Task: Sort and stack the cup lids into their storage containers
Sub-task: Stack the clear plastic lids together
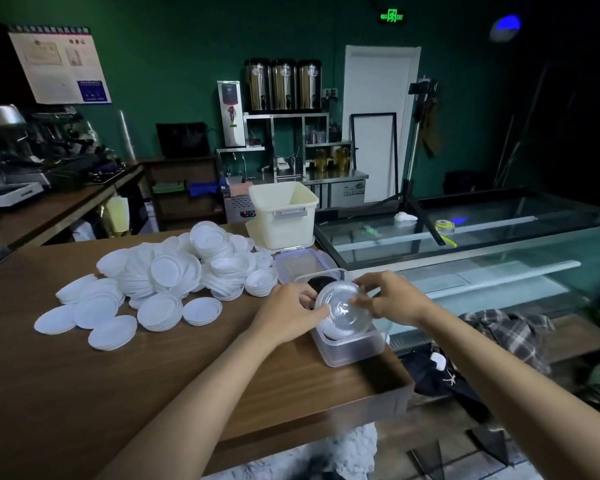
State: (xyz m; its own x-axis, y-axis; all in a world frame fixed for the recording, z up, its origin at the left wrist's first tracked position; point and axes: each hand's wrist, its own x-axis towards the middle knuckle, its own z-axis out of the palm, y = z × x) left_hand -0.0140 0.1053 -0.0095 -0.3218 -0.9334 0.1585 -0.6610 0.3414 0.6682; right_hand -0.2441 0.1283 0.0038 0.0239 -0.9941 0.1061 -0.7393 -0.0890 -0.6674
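Note:
A clear domed cup lid [343,308] is held over a clear rectangular storage container [352,349] at the table's right edge. My left hand [288,311] pinches its left rim; my right hand [390,299] pinches its right rim. Dark lids [318,283] lie inside the container at the back, and more clear lids show under the held one. A large heap of white flat lids [174,275] covers the table to the left, with several loose white lids [111,332] at its near side.
A tall cream bin [283,216] stands at the table's far edge. A clear container lid with clips [303,263] lies in front of it. The wooden table [84,393] ends just right of the container; a glass display case [482,244] lies beyond.

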